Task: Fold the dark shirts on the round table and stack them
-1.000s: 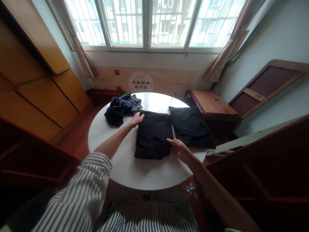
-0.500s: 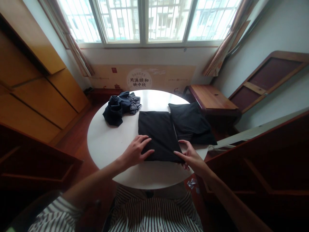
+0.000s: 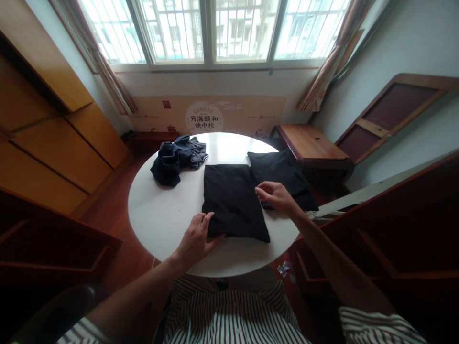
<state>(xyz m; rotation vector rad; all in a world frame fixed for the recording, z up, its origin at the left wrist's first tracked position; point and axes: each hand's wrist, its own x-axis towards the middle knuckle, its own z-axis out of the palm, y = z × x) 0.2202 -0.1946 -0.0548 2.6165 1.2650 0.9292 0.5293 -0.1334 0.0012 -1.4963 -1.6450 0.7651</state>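
1. Folded black garment lies flat at the centre of the frame, on the middle of the round white table, with its near edge close to the table's rim
2. To square it up well, I judge both palms should press flat and slide outward from the middle, so trapped air and creases leave by the edges rather than bunch under the cloth
3. Left hand, lower centre of the frame, rests on the garment's near left corner, fingers spread and relaxed, pinching nothing that I can see; a light downward hold here should keep the stack from skating on the smooth top
4. Right hand, right of centre, touches the garment's right edge with fingers loosely curled; whether it nips a fold of cloth I cannot tell
5. Second folded black piece sits just beside it, to the right, their edges meeting or nearly so under the right hand; keeping the two apart avoids dragging one with the other
6. Crumpled dark blue clothes lie in a heap at the table's upper left, well apart from both hands
7. Beyond the table, a barred window fills the top of the frame, with curtains at either side, a printed banner below it, and a low wooden bench at the right
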